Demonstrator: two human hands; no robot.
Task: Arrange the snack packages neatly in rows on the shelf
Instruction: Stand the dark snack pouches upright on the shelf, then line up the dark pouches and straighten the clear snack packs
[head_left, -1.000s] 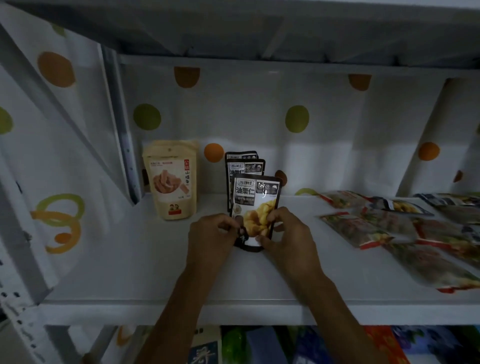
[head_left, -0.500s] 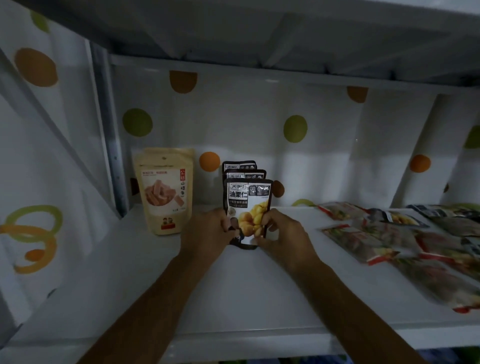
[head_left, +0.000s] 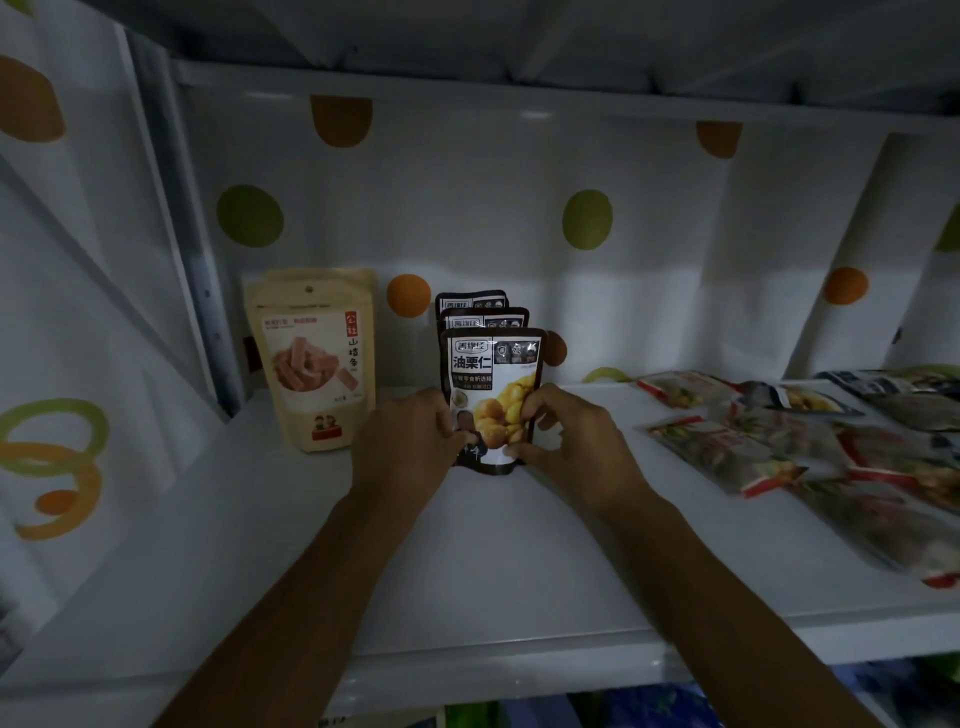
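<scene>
Since the earlier frames, the front chestnut pouch is being straightened out of a slight lean and drawn in against the two matching pouches behind it, at the centre of the frame. It is being held at both lower edges: the left hand is being kept curled round the pouch's left edge, and the right hand is being used to pinch the right edge between thumb and fingers, so neither hand is lying open. The pouch's base is being rested on the white shelf, with its printed face turned outward. One short row of three is thus being completed, front to back, and a tan pouch is being left standing just to its left, centre-left of the frame, apart from the hands (whether anything stands behind it cannot be told). Most of the work is judged to be still ahead: the loose packages at the right of the frame are being left lying flat and overlapping, in no rows at all, and each is being counted as one still to be stood up and lined beside the finished column. Behind everything a dotted backing sheet is being seen across the upper half of the frame.
</scene>
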